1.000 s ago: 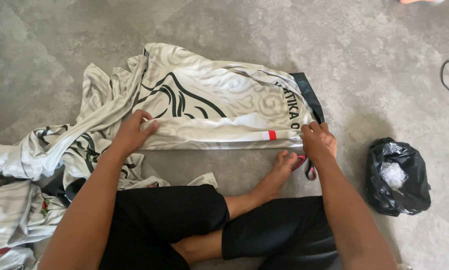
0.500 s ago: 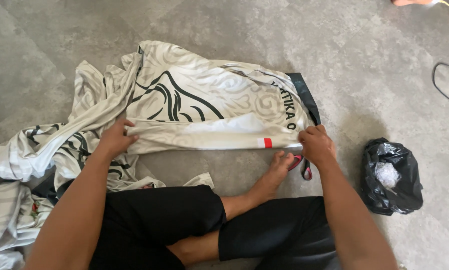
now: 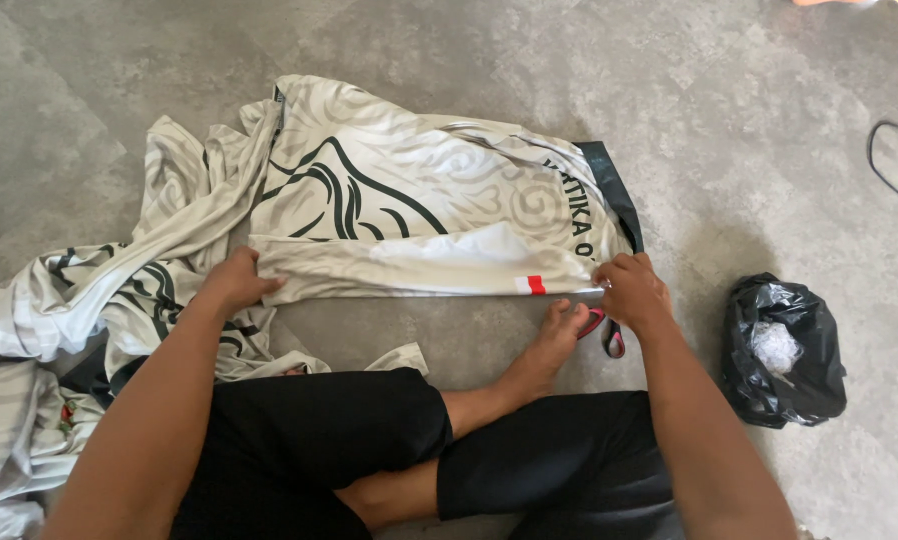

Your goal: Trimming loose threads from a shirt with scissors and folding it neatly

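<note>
A white jersey (image 3: 419,190) with black swirling lines and a black collar edge lies spread on the grey floor in front of my crossed legs. Its near edge is folded over into a long band with a small red mark. My left hand (image 3: 237,283) grips the left end of that folded band. My right hand (image 3: 631,290) pinches the right end beside the red mark. My bare foot (image 3: 554,340) rests just under the band, next to a pair of red-handled scissors (image 3: 606,330) partly hidden by my right hand.
A heap of similar white patterned garments (image 3: 59,330) lies at my left. A black plastic bag (image 3: 784,350) with crumpled clear plastic inside sits at my right. A black cable loop (image 3: 894,165) lies at the far right edge.
Both hands have drawn the folded near edge of the jersey a little toward me and straightened it. My left hand slid leftward along the band.
</note>
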